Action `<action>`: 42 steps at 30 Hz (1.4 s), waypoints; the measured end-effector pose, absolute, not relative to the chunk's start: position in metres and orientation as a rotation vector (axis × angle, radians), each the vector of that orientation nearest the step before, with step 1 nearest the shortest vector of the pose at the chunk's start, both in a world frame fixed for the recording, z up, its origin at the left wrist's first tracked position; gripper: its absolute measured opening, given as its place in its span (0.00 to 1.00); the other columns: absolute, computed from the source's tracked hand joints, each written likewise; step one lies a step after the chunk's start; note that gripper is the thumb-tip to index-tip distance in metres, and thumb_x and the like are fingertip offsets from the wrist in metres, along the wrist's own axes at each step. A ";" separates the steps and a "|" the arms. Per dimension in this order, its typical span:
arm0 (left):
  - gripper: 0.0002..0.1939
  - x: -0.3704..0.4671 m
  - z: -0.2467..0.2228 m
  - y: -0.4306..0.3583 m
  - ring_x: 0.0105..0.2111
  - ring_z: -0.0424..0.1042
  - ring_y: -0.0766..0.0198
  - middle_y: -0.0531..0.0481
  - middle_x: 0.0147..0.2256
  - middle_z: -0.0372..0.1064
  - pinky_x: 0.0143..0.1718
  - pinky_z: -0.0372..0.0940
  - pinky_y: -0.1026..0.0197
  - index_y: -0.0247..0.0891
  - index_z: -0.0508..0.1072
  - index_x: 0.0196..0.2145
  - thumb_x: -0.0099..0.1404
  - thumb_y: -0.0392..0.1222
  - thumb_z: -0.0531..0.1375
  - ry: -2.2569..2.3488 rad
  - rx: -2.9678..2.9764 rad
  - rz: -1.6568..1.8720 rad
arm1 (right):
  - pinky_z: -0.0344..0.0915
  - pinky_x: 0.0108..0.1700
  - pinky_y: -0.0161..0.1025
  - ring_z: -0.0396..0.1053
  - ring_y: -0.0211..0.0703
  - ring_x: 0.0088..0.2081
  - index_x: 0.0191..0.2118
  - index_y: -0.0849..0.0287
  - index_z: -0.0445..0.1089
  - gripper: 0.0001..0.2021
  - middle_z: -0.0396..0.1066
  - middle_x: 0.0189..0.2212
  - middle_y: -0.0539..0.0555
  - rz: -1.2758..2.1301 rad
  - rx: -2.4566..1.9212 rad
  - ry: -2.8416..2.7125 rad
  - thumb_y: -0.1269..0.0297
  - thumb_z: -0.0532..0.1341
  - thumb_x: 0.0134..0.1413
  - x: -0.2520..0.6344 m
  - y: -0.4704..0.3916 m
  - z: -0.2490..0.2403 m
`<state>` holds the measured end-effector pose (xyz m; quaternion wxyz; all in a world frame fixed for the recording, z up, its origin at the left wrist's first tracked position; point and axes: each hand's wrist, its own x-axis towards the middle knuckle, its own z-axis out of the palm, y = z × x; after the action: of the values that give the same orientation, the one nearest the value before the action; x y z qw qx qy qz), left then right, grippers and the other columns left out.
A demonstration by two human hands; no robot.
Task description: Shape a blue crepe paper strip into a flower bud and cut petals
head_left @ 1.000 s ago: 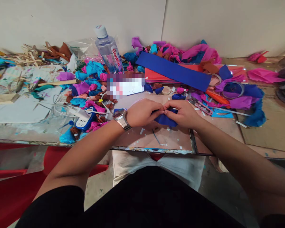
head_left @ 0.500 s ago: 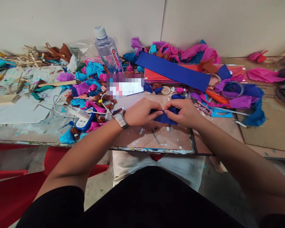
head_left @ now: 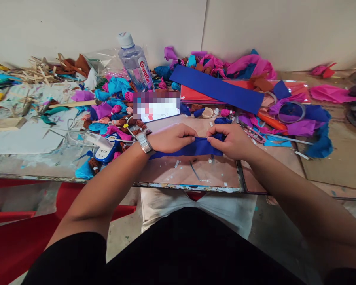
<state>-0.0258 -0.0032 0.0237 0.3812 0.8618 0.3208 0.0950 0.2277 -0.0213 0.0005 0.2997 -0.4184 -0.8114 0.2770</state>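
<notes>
A dark blue strip of crepe paper [head_left: 197, 147] stretches between my two hands low over the tabletop. My left hand [head_left: 171, 138] pinches its upper edge between thumb and fingers, and part of the strip runs out beneath that hand to the left. My right hand [head_left: 233, 139] grips the other end, where the paper looks bunched under the fingers. Just behind my hands lie a small round ring of tape [head_left: 207, 113] and small blue crumpled pieces. A wider flat blue strip [head_left: 216, 88] rests beyond them on a red packet [head_left: 192, 95].
A water bottle [head_left: 135, 65] stands behind a phone [head_left: 163, 113]. A power strip [head_left: 107, 149] with cables sits to the left amid crumpled coloured paper. Wooden sticks [head_left: 38, 71] pile up at the back left. A pink cutter [head_left: 253, 133] and clear tape roll [head_left: 291, 113] lie right.
My left hand has shifted left along the blue strip, away from my right hand. More of the paper now shows between and below the hands.
</notes>
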 end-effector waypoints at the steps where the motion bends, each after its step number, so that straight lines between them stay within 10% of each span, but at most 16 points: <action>1: 0.19 -0.027 0.023 -0.002 0.31 0.68 0.65 0.49 0.33 0.76 0.34 0.60 0.62 0.33 0.80 0.41 0.73 0.45 0.52 0.812 2.188 0.222 | 0.62 0.34 0.38 0.69 0.40 0.28 0.32 0.58 0.78 0.08 0.78 0.28 0.50 0.738 -1.116 -2.162 0.62 0.63 0.55 0.228 -0.021 0.001; 42: 0.18 -0.023 0.016 0.001 0.24 0.55 0.70 0.55 0.23 0.63 0.28 0.48 0.62 0.33 0.76 0.31 0.72 0.49 0.56 0.875 2.265 0.117 | 0.64 0.43 0.44 0.77 0.49 0.38 0.41 0.59 0.81 0.13 0.83 0.37 0.56 0.377 -1.013 -2.403 0.61 0.60 0.68 0.228 -0.021 -0.003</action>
<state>-0.0232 0.0012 0.0156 0.3480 0.8735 0.3374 0.0452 0.2285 -0.0211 -0.0027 0.2506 -0.3721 -0.8829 0.1383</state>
